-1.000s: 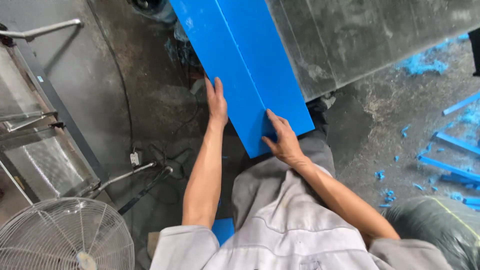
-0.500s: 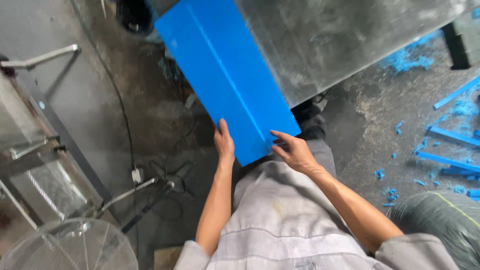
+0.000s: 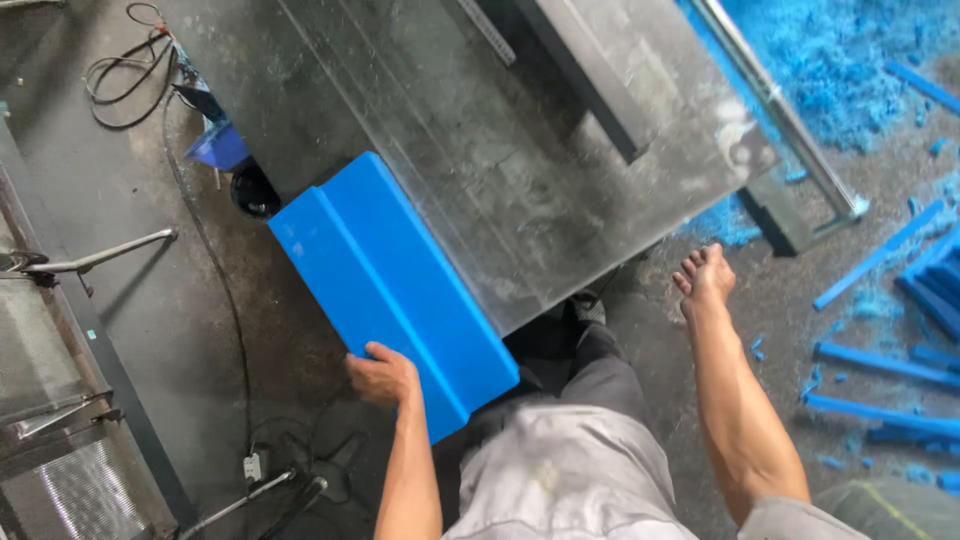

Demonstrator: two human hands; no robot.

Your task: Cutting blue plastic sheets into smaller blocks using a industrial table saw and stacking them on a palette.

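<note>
1. One blue panel [image 3: 390,290] lies half on the metal counter's [image 3: 520,150] left edge, overhanging.
2. Left hand [image 3: 382,378]: grip clasping the panel's near edge.
3. Right hand [image 3: 705,280]: grip released, fingers spread, to the right.
4. Several blue strips [image 3: 880,360] and shavings litter the concrete floor [image 3: 130,300].

Item in my left hand [image 3: 385,377]: blue plastic panel [image 3: 390,285], smooth, matt. Metal table top [image 3: 480,130]: grey, scuffed, dull sheen. My trousers [image 3: 565,460]: grey cloth, stained.

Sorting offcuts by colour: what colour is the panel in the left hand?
Bright blue: the panel shows best in the head view.
</note>
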